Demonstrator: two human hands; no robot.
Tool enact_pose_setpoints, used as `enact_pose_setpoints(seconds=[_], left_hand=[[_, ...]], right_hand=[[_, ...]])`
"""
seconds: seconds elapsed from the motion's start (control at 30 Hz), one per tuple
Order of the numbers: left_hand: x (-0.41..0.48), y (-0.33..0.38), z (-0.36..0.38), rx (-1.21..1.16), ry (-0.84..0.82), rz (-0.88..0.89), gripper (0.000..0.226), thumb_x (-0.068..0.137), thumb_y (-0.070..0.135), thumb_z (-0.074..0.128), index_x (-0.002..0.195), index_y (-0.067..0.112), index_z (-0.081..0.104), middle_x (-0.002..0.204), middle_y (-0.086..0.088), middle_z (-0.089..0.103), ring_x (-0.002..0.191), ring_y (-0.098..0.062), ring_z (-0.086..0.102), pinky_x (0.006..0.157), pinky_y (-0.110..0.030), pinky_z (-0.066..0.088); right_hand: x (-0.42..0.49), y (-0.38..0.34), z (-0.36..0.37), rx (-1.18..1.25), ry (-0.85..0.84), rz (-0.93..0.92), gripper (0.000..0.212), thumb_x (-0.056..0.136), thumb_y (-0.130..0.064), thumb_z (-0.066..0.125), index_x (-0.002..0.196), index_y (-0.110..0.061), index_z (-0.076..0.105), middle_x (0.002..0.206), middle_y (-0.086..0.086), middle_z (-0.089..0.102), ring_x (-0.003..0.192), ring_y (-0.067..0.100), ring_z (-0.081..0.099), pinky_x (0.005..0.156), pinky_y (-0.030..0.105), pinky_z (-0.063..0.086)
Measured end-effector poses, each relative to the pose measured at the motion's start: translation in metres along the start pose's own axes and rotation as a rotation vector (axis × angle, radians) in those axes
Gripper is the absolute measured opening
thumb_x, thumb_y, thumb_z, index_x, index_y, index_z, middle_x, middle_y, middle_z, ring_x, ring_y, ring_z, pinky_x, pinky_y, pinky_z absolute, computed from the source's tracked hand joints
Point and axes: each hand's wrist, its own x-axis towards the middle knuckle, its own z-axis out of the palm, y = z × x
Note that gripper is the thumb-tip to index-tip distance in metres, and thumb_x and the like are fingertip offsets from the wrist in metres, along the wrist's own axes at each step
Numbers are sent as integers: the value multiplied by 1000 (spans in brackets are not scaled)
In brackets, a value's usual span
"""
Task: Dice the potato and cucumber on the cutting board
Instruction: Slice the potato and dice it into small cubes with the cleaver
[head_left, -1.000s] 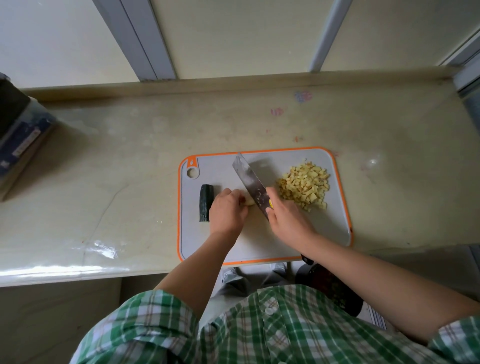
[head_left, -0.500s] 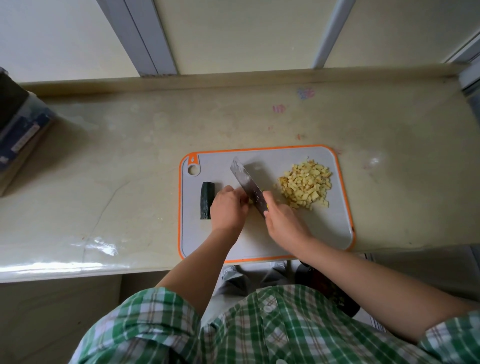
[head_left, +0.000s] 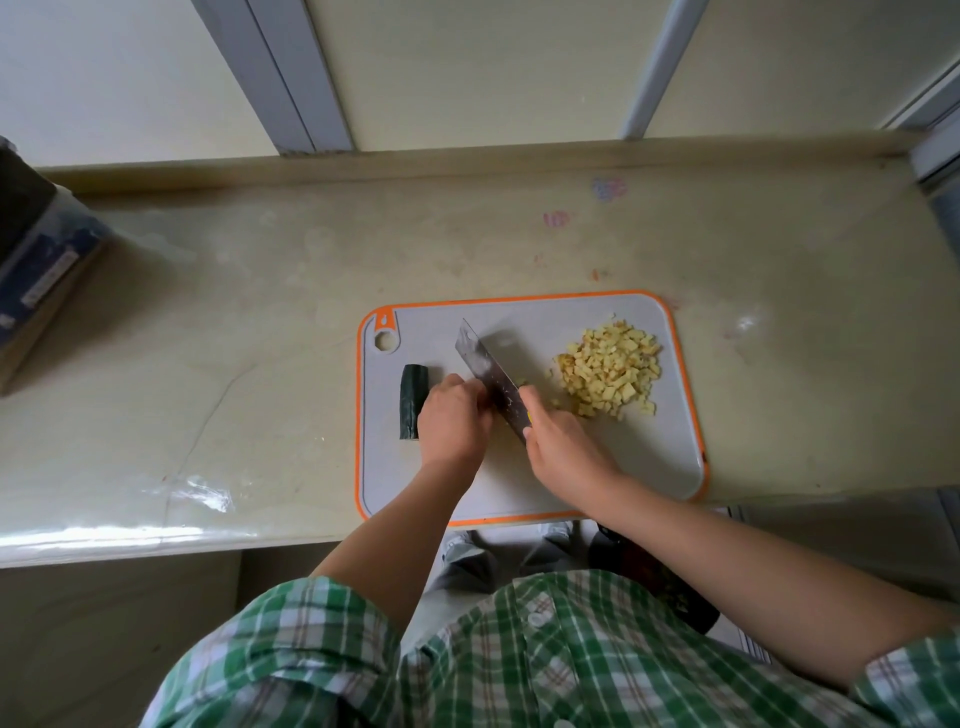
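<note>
A grey cutting board (head_left: 649, 467) with an orange rim lies on the counter. A pile of diced potato (head_left: 610, 369) sits at its far right. A dark green cucumber piece (head_left: 413, 400) lies at the board's left. My right hand (head_left: 563, 447) grips the handle of a cleaver (head_left: 485, 371), whose blade slants across the board's middle. My left hand (head_left: 452, 421), fingers curled, holds down a remaining potato piece right beside the blade; that piece is almost wholly hidden under the hand.
The beige counter (head_left: 234, 338) extends left and right of the board, with a raised back ledge. A dark blue box (head_left: 36, 270) sits at the far left edge. The counter's front edge runs just below the board.
The cleaver and my right hand have shifted slightly left toward my left hand. The potato piece visible earlier between hand and blade is now covered.
</note>
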Motion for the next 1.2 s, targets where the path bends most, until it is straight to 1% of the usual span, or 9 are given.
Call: enact_pose_setpoints(seconds=[0.1,0.27,0.43,0.53,0.63,0.73,0.87,0.97,1.2], left_hand=[[0,-1,0,-1,-4,2,12,85,15,61,89,17,72,79,-5,56,75,-24,54,65,-38,50],[-1,-1,-3,-24,-1,26,10,86,15,61,89,12,70,85,-8,59,80,-26,57,68,-37,50],[-4,-6,-15,122,192,65,14,79,16,64,92,11,67,95,-9,59,92,-31,50,76,-38,37],[-6,-11,-21,200,242,-42,26,75,18,66,100,15,66,108,-9,55,103,-34,45,84,-40,32],[-9,-16,-24,177,194,-189,44,78,15,61,122,15,55,128,-15,45,116,-36,43,91,-44,36],[-13,-21,-22,72,152,-208,56,83,10,58,136,11,42,125,-17,44,110,-35,46,89,-38,40],[-11,-23,-21,30,172,-204,59,83,-6,50,139,10,40,125,-18,43,109,-35,46,88,-35,40],[-9,-19,-21,-17,159,-220,58,84,-6,48,138,12,40,126,-16,42,112,-33,44,87,-33,39],[-10,-10,-15,7,112,-215,55,85,1,50,138,13,41,128,-15,41,114,-35,44,88,-38,40]], right_hand=[[2,-1,4,11,22,1,44,97,-14,40,138,-17,22,77,9,53,69,33,57,55,41,47],[4,7,-3,90,114,62,38,97,-16,44,133,-13,31,72,4,49,68,32,55,55,33,34],[0,5,-11,141,116,22,38,95,-12,45,132,-10,36,72,8,48,64,31,51,54,32,27],[-4,-3,-2,150,69,-41,37,96,-13,44,131,-13,35,68,10,51,56,26,49,49,34,31],[-7,2,4,133,41,-38,35,96,-14,43,130,-14,34,59,1,43,51,23,43,46,33,26],[-9,18,-2,111,97,20,37,96,-16,45,132,-10,36,70,10,53,63,32,50,54,33,30],[-7,47,-12,132,203,124,42,95,-14,47,135,-6,36,97,25,64,87,43,60,63,41,41],[-6,55,-20,144,239,175,39,94,-11,48,131,-5,38,98,24,62,89,44,59,63,40,38],[-13,38,-13,128,197,73,41,92,-13,52,132,-12,42,97,21,66,91,41,60,66,40,41]])
